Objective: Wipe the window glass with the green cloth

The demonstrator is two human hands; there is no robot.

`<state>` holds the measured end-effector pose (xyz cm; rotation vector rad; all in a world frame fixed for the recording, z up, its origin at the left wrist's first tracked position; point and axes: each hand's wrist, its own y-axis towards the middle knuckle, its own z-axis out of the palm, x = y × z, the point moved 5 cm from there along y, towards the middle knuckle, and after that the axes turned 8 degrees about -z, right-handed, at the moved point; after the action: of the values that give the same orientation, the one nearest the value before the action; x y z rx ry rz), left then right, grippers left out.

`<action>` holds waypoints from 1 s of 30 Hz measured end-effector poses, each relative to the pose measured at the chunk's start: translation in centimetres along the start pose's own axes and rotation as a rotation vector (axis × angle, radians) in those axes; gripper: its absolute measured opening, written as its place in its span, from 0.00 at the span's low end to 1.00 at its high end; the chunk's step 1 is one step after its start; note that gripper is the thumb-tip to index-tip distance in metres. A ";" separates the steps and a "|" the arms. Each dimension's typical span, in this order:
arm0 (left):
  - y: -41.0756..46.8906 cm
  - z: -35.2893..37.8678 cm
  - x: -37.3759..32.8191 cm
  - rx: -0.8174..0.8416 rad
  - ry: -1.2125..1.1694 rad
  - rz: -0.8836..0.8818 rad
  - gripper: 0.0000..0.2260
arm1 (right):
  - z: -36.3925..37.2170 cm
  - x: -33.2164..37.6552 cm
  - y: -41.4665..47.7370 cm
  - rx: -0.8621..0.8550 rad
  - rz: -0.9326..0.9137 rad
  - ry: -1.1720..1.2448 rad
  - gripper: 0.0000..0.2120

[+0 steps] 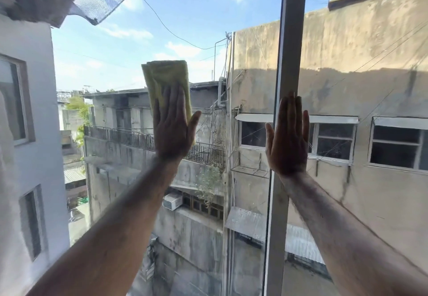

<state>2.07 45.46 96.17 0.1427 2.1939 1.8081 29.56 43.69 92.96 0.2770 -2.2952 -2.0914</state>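
So the folded yellow-green microfibre cloth (166, 82) is flat against the clear window glass (129, 47), roughly mid-height on the pane and a little in from the grey vertical frame post (289, 64) at its right edge. The top half of the cloth sticks up above the fingers, the rest is under the palm.

Progress-wise, I'd say we're mid-wipe, but honestly hard to call how much is done. No obvious streaks or wet trails around the cloth. Down toward the lower edge of the pane and over at the left edge the glass looks hazy or smeary, so my guess is those parts still need a pass. Could just be reflections though.

Left hand (173, 128) is fully flat and spread, fingers pointing up, thumb out to the right, pinning the cloth to the glass by pressure instead of gripping it. Forearm comes up from the bottom left corner.

Right hand (288, 138) is also flat, fingers together and pointing up, nothing in it. It's over the frame post, seemingly bracing, though I can't tell if it truly touches.
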 end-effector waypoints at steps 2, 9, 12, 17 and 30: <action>0.0 0.8 -3.1 0.021 0.040 0.220 0.33 | 0.0 -0.2 0.0 -0.001 0.003 -0.005 0.30; -9.8 1.9 2.5 0.130 0.186 0.753 0.33 | 0.0 -0.1 0.0 0.001 -0.012 0.006 0.30; -8.9 0.2 7.3 0.054 0.169 0.414 0.33 | 0.2 -0.1 -0.1 -0.004 -0.009 0.007 0.30; 1.0 -1.4 5.7 -0.053 0.045 -0.194 0.37 | 0.3 -0.2 -0.1 -0.007 -0.005 0.006 0.30; -1.9 0.6 -5.6 -0.080 -0.041 0.296 0.16 | 0.0 -0.2 0.0 0.009 0.000 -0.005 0.30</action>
<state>7.74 44.17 95.17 0.5070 2.1602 2.0214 29.77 43.74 92.99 0.2716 -2.3083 -2.0844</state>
